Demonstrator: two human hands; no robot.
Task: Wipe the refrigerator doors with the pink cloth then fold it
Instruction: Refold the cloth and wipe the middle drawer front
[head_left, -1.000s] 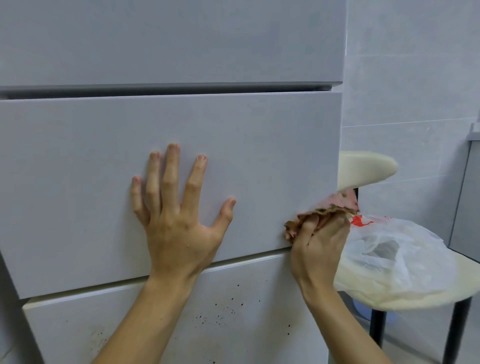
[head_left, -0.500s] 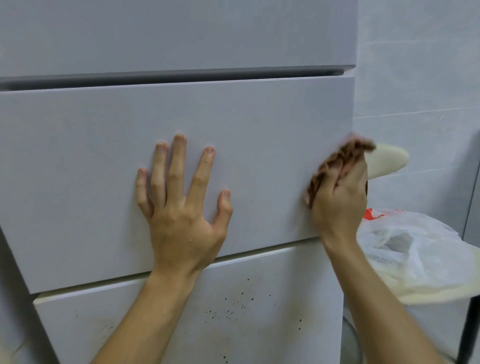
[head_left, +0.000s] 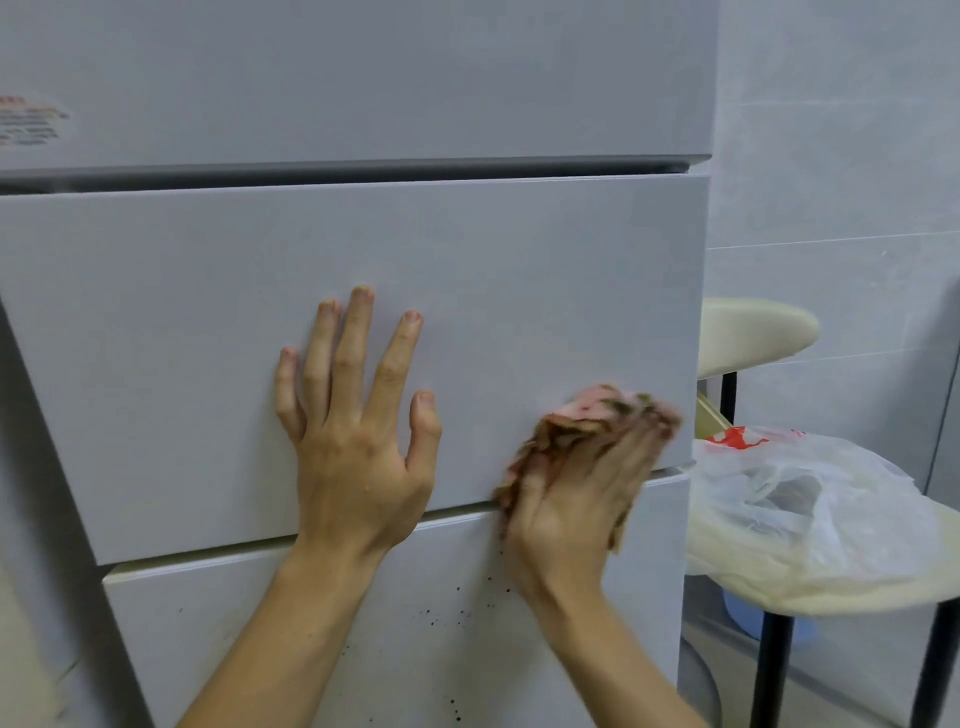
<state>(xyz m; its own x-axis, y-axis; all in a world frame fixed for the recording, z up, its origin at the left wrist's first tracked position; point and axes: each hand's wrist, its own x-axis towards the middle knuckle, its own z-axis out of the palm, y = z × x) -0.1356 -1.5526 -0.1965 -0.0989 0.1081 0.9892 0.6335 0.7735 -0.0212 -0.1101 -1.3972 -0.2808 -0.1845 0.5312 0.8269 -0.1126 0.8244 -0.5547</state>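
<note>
A person's right hand (head_left: 576, 493) presses a crumpled, stained pink cloth (head_left: 587, 415) against the pale grey middle refrigerator door (head_left: 208, 312), near its lower right corner.

Head view: the left hand (head_left: 358, 415) lies flat and spread on the same door, grasping nothing. Dark specks dot the white lower door (head_left: 291, 639). Beside the refrigerator, a translucent plastic bag (head_left: 795, 499) rests on a round cream stool (head_left: 831, 592).

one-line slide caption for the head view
Right hand presses pink cloth on the middle refrigerator door; left hand lies flat.
</note>
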